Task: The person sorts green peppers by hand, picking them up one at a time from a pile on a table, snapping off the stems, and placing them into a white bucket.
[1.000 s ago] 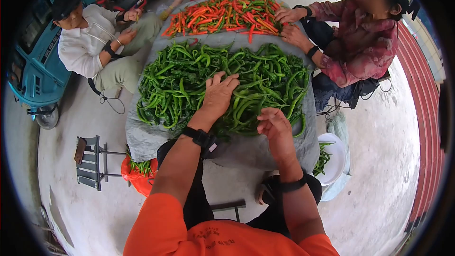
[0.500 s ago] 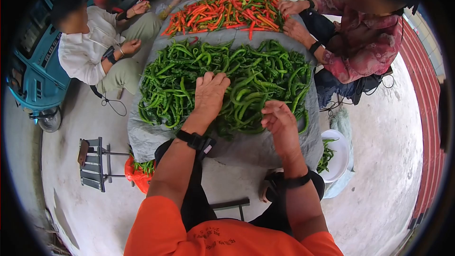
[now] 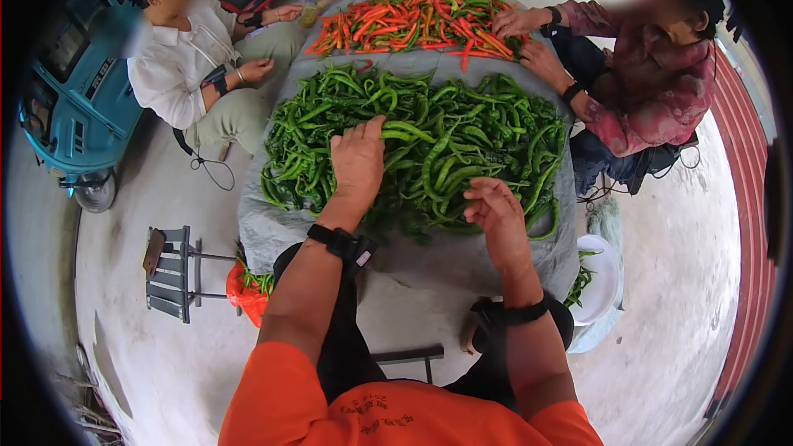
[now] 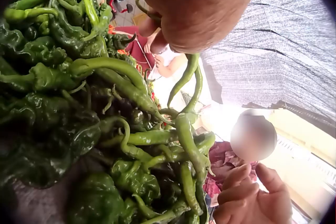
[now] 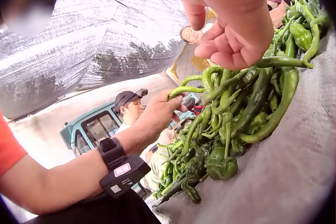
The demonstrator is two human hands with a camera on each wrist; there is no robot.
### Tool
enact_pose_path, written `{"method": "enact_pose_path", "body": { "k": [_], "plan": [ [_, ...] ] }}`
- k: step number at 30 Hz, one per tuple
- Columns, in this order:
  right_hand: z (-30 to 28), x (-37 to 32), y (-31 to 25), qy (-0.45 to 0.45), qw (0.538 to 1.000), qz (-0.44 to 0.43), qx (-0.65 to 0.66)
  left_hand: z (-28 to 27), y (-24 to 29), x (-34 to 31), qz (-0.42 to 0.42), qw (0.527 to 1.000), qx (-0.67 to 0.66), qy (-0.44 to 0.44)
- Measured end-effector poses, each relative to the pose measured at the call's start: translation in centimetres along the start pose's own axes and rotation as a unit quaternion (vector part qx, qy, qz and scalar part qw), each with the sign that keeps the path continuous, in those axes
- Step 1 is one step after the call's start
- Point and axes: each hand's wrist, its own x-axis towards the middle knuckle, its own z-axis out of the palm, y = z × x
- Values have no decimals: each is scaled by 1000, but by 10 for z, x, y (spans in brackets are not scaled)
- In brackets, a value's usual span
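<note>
A broad heap of long green chili peppers (image 3: 322, 107) covers the near part of the sheet-covered table. My left hand (image 3: 358, 161) is over the left-middle of the heap and pinches a couple of green chili peppers (image 3: 409, 130), whose ends point right. In the left wrist view these held peppers (image 4: 185, 81) come out from under the hand; the palm hides its grip. Near the heap's front right edge is my right hand (image 3: 497, 213), fingers loosely bent and holding nothing. The right wrist view shows that hand (image 5: 231, 29) just above the peppers, thumb apart from the fingers.
Red and orange chilies (image 3: 413, 25) lie across the table's far end. One person (image 3: 194, 58) sits at left, another (image 3: 636, 74) at right with hands at the red chilies. A white basin (image 3: 599, 281), a red bag (image 3: 248, 293) and a slatted stool (image 3: 169, 277) stand beside the table.
My left hand has moved slightly left and now has green peppers between its fingers. The right hand stays at the heap's front right, fingers still loosely bent. The view has shifted a little.
</note>
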Motion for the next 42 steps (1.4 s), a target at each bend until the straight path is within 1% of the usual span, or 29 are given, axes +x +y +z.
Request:
{"method": "enact_pose_path", "body": {
  "k": [1, 4, 5, 6, 7, 8, 9, 11, 15, 18, 21, 24, 27, 28, 31, 32, 35, 37, 39, 40, 42],
  "plan": [
    [1, 1, 1, 1, 1000, 1, -5, -2, -1, 1, 0, 1000, 0, 8],
    [3, 2, 2, 6, 1000, 1, -12, -3, -11, 0, -53, 998, 37, 25],
    [3, 2, 3, 8, 1000, 2, -12, -3, -14, 0, -133, 986, -103, 8],
    [2, 2, 4, 9, 1000, 2, -13, -4, -18, -1, -209, 948, -241, -10],
    [2, 2, 5, 10, 1000, 3, -13, -5, -22, -1, -279, 885, -372, -27],
    [2, 2, 6, 11, 1000, 4, -14, -7, -29, -3, -340, 773, -525, -105],
    [3, 2, 7, 7, 1000, 7, -15, -12, -27, -2, -358, 713, -589, -132],
    [4, 2, 8, 1, 1000, 13, -20, -20, -20, -1, -384, 573, -701, -180],
    [7, 3, 12, -8, 999, 17, -34, -19, -14, -1, -357, 498, -760, -217],
    [9, 4, 15, -11, 999, 22, -45, -13, -11, 0, -361, 459, -781, -221],
    [11, 3, 16, -21, 998, 24, -60, -10, -10, -2, -356, 434, -795, -231],
    [11, 1, 13, -27, 997, 23, -76, -13, -6, -2, -340, 467, -783, -231],
    [12, 0, 9, -29, 996, 22, -84, -10, -6, -1, -344, 499, -766, -215],
    [13, -1, 8, -28, 995, 23, -89, -10, -6, -1, -338, 534, -746, -211],
    [11, -1, 7, -35, 994, 21, -105, -8, 0, -2, -383, 664, -621, -164],
    [10, -1, 7, -39, 993, 19, -111, 1, -7, -6, -390, 665, -616, -158],
    [11, -4, 4, -46, 991, 17, -124, 1, -8, -4, -416, 673, -599, -120],
    [9, -4, 3, -57, 990, 14, -130, -3, -5, -2, -388, 717, -571, -100],
    [8, -4, 4, -69, 988, 15, -135, 9, -5, -5, -361, 764, -530, -70],
    [9, -5, 4, -74, 988, 17, -136, 10, -2, -5, -359, 788, -495, -76],
    [7, -6, 7, -91, 988, 16, -124, 3, 7, -7, -324, 824, -455, -94]
  ]
}}
